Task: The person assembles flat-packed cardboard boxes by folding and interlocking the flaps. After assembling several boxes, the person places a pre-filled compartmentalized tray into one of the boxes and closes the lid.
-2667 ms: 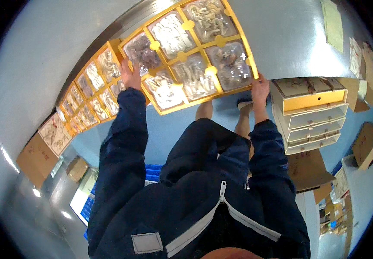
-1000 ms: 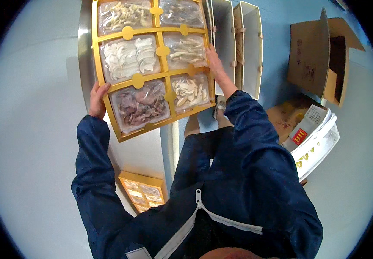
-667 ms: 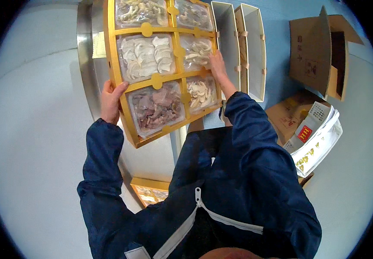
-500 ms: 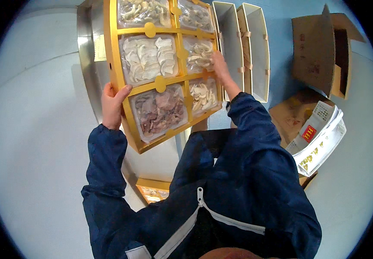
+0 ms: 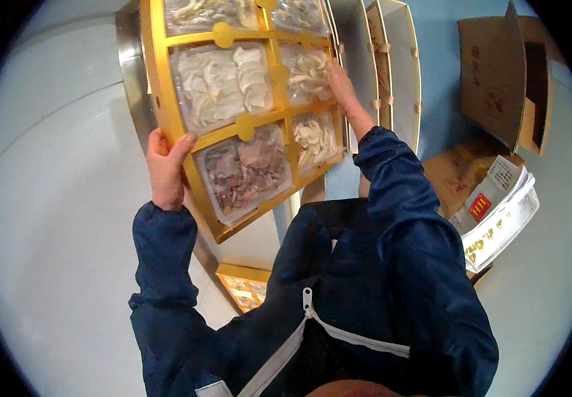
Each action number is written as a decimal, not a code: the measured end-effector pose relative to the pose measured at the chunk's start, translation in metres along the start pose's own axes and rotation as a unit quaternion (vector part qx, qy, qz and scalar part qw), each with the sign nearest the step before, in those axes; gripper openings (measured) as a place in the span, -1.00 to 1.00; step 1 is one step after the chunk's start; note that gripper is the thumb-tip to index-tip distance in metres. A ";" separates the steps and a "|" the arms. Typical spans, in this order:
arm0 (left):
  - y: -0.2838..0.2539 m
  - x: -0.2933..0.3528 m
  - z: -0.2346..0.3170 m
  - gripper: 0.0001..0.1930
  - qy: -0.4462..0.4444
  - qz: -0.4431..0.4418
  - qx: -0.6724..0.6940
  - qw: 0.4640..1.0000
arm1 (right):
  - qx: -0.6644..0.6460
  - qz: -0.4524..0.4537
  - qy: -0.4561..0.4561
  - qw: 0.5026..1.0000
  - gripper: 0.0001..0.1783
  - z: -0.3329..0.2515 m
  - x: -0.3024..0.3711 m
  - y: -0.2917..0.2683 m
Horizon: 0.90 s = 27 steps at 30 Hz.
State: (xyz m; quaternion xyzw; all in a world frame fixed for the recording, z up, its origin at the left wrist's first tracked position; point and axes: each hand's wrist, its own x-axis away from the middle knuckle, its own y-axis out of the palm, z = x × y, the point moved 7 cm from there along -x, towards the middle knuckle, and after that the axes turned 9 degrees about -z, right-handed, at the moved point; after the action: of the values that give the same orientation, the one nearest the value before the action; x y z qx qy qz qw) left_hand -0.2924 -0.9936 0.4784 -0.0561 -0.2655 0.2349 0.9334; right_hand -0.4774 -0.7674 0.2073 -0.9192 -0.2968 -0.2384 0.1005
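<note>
A shallow gold gift box [image 5: 160,99] with dividers is held up in front of me, tilted, with its far end cut off by the picture's top edge. Clear-wrapped packs of dried food fill its compartments: reddish-brown pieces [image 5: 246,173] near me, pale slices [image 5: 223,89] beyond them, and cream strips [image 5: 316,139] at the near right. My left hand [image 5: 165,169] grips the left side wall, thumb over the rim and fingers hidden beneath. On the opposite side, my right hand [image 5: 345,96] closes on the right edge beside a pack of beige slices [image 5: 307,74]; its fingertips are partly hidden.
Open pale boxes [image 5: 402,86] stand in a row at the right. Farther right are a brown carton [image 5: 488,86], another carton [image 5: 454,169] and white printed packaging [image 5: 501,218]. A second gold box [image 5: 243,272] lies low, left of my legs. A metal edge [image 5: 129,59] runs at the left.
The gold box has shifted slightly left and tilted a little differently, its left side moving with my left hand. Both hands keep their hold. The surroundings at the right appear shifted slightly right.
</note>
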 end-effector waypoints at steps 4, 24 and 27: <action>-0.001 0.004 -0.023 -0.56 0.002 0.007 0.010 1.000 | 0.028 0.030 -0.040 0.998 -0.29 -0.001 -0.017 -0.005; 0.078 0.030 0.035 -0.33 -0.011 0.056 -0.204 0.977 | 0.161 0.007 -0.065 0.985 -0.47 0.001 -0.008 0.015; 0.090 0.036 0.036 -0.28 -0.006 0.067 -0.210 0.975 | 0.172 -0.014 0.003 0.985 -0.41 -0.012 -0.003 0.009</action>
State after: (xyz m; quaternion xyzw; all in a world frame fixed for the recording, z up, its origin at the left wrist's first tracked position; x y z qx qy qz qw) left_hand -0.3211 -0.8977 0.5052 -0.2669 -0.3105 0.2365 0.8811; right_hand -0.4787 -0.7797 0.2158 -0.8834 -0.3456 -0.1877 0.2548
